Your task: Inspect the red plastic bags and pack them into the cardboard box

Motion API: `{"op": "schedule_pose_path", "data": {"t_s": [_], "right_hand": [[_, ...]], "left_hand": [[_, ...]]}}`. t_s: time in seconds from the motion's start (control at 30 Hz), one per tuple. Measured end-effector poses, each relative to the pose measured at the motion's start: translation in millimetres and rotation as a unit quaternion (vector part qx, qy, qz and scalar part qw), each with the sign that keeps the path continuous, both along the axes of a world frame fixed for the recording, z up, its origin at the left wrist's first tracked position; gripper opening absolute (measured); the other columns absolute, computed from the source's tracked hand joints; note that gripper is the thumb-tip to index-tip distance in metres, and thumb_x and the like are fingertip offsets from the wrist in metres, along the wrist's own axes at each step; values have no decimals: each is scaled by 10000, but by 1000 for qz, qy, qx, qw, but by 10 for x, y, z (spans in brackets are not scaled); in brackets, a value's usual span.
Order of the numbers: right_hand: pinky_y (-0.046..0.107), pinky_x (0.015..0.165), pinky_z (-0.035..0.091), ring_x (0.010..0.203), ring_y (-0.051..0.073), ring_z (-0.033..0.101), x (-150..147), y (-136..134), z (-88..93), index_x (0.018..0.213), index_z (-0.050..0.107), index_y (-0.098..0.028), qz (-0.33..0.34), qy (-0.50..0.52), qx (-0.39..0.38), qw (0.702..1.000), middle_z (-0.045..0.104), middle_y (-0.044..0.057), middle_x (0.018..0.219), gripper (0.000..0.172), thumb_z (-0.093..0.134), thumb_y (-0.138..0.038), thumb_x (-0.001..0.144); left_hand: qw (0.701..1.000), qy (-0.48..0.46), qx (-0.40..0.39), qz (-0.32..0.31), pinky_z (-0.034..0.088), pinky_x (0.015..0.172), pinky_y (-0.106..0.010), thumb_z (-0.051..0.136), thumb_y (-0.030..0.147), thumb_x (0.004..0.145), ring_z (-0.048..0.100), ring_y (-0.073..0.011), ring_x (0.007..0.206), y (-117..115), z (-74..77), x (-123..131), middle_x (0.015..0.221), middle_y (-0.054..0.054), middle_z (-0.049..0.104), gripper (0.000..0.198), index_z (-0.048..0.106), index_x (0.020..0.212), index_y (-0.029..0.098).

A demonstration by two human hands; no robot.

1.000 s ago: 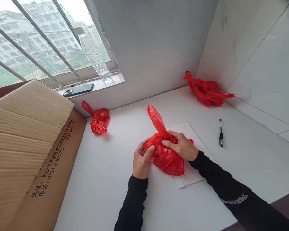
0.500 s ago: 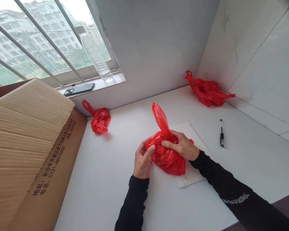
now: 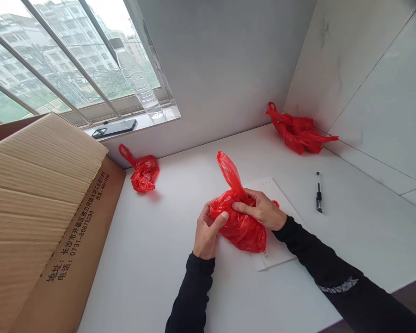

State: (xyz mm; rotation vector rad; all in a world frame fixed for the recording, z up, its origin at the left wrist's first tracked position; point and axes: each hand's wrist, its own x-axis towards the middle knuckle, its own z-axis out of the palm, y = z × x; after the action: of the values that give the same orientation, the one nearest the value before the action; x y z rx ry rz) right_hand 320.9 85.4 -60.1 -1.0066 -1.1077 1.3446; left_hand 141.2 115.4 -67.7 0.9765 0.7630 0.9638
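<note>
A filled red plastic bag (image 3: 244,230), gathered at its neck with one handle loop sticking up, is between my hands over the white table. My left hand (image 3: 208,231) grips its left side, thumb on top and fingers partly hidden behind the plastic. Near the knotted neck, my right hand (image 3: 261,209) pinches the bag with the thumb across its front. What the bag contains cannot be made out. Partly under it lies a white sheet or pad (image 3: 284,254) with faint marks.
A black pen (image 3: 319,196) lies to the right. Another tied red bag (image 3: 145,173) sits at the left by the wall, and a loose red bag (image 3: 300,132) in the back corner. A cardboard box (image 3: 100,222) fills the left; a bottle (image 3: 138,83) and phone (image 3: 114,128) rest on the sill.
My left thumb has slid slightly right and inward over the bag. The handle loop has dipped a little to the left. My right hand keeps its hold nearly unchanged.
</note>
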Motion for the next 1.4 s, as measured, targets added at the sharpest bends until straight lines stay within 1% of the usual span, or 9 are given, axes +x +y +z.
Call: {"op": "schedule_pose_path", "data": {"t_s": [0.2,0.43,0.57,0.8,1.07,1.17,1.23,1.3,1.4], "right_hand": [[351,819,535,881,219,663,-59,-11,-2,1052,678,-203,35,22,-1,999,703,22,941,317,747,-418,829],[334,874,514,961,205,645,-23,11,2,1133,662,-217,13,-48,42,998,689,36,1068,306,650,-430,913],[330,861,519,942,203,650,4,9,16,1110,666,-214,-15,-51,58,997,697,39,1053,281,654,-412,911],[322,802,525,879,197,651,1,4,3,1108,657,-228,-40,-9,41,998,707,31,993,283,634,-438,920],[313,733,537,773,188,641,16,11,-18,1044,639,-235,-12,45,-1,999,683,9,894,318,641,-516,894],[316,713,543,761,194,641,31,15,-12,1043,614,-264,-75,77,7,994,673,3,887,311,648,-529,883],[347,774,553,852,221,659,40,6,17,1124,602,-271,-111,79,29,990,684,27,963,344,614,-533,901],[400,861,552,993,255,655,36,-22,69,1269,559,-273,-92,89,49,990,680,62,1092,426,534,-542,940],[470,1021,486,1201,272,578,-3,-86,149,1398,491,-309,26,83,74,993,624,68,1276,467,507,-487,967]], "left_hand": [[998,-13,-16,67,485,630,-225,786,343,778,590,-112,649,20,-67,0,697,21,649,219,657,743,169],[993,-56,-40,99,536,799,-320,718,453,823,687,-202,855,47,-33,10,873,-32,734,277,711,900,187],[998,-58,-20,28,532,889,-384,745,442,796,678,-278,1020,32,32,7,1109,-110,724,428,688,1125,174],[999,23,40,-19,540,917,-438,765,331,794,674,-317,1034,4,18,2,1043,-121,743,324,722,1056,145],[999,-11,-4,47,546,885,-386,760,393,794,663,-283,1066,-24,18,33,1112,-97,712,425,670,1173,221],[993,-5,39,107,518,916,-349,713,398,839,607,-231,1139,-38,15,30,1238,-63,629,499,554,1305,314],[987,29,97,127,507,893,-322,671,405,871,595,-214,1103,-56,25,20,1197,-66,620,380,600,1225,286],[987,51,130,78,499,892,-330,620,428,904,590,-226,1089,-84,48,22,1182,-85,626,330,631,1182,251],[992,36,117,-14,459,1003,-369,624,422,905,529,-264,1245,-117,76,55,1356,-93,572,473,538,1347,279]]}}
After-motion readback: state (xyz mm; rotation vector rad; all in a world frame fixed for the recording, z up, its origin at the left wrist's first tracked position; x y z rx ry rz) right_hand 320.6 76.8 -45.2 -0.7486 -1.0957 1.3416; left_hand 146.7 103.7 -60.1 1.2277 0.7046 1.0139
